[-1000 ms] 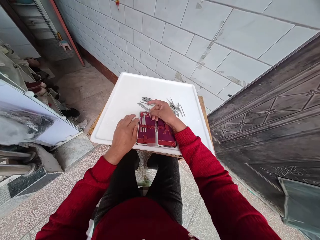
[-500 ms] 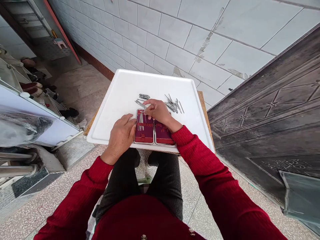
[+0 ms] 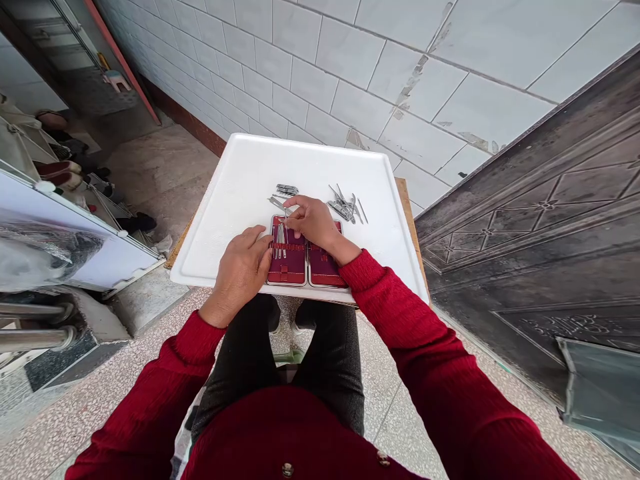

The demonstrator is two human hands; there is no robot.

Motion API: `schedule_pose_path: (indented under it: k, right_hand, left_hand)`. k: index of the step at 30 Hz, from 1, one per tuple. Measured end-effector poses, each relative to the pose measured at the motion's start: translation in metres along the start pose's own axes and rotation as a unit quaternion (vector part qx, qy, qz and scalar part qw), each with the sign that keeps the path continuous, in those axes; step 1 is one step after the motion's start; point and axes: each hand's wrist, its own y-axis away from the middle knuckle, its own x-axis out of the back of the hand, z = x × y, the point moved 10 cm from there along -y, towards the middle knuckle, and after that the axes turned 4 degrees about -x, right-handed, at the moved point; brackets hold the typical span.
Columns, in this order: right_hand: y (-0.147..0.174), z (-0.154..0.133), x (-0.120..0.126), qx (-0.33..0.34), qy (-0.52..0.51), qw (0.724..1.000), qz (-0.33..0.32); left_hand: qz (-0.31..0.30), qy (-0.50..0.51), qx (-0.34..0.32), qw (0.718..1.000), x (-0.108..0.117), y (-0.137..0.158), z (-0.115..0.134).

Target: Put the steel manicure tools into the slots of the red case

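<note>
A red manicure case (image 3: 284, 278) lies unfolded on a white foam board (image 3: 210, 220), near its front edge. Several slim metal manicure tools (image 3: 279, 248) stand side by side under the elastic loops of its left half. My right hand (image 3: 315, 223) is above that half, thumb and fingertips pinched on the top of a thin metal manicure tool (image 3: 287, 235) beside the others. The tool's upper end is hidden by the fingers. At the case's left edge my left hand (image 3: 243, 263) rests with fingers stretched out, its fingertips touching the rim.
Beyond the case lie nail clippers (image 3: 287, 190) and, by my right fingertips, another metal tool (image 3: 277, 203). A loose pile of metal tools (image 3: 344, 205) is farther right. A tiled wall (image 3: 300, 73) stands behind the board; a dark carved panel (image 3: 540, 220) is at right.
My right hand has shifted very slightly, with the thin tool now beside the others at the loops. My left hand stays at the case edge. The view has tilted a little.
</note>
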Motion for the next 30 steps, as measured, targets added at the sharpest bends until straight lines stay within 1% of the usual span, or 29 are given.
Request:
schedule_pose_path:
  k: [6, 10, 16, 19, 23, 30]
  right_hand:
    - [0.001, 0.001, 0.0, -0.018, 0.011, 1.0, 0.001]
    - [0.002, -0.001, -0.001, -0.025, 0.039, 0.999, -0.001]
    - [0.004, -0.012, 0.007, 0.008, 0.11, 0.993, 0.037]
    - [0.006, -0.019, 0.007, 0.027, 0.151, 0.987, 0.046]
    - [0.009, -0.025, 0.004, 0.038, 0.196, 0.979, 0.041]
    - [0.013, -0.026, -0.002, 0.021, 0.263, 0.964, 0.023]
  left_hand:
    - [-0.004, 0.01, 0.011, 1.0, -0.001, 0.0, -0.002]
    - [-0.002, 0.025, 0.006, 1.0, -0.001, 0.001, -0.001]
    - [0.003, 0.018, 0.009, 1.0, -0.002, 0.002, -0.002]
    - [0.006, 0.015, 0.006, 1.0, -0.002, 0.002, -0.002]
    - [0.01, 0.007, -0.003, 1.0, -0.002, 0.003, -0.002]
    - [0.008, 0.001, -0.006, 1.0, -0.002, 0.003, -0.001]
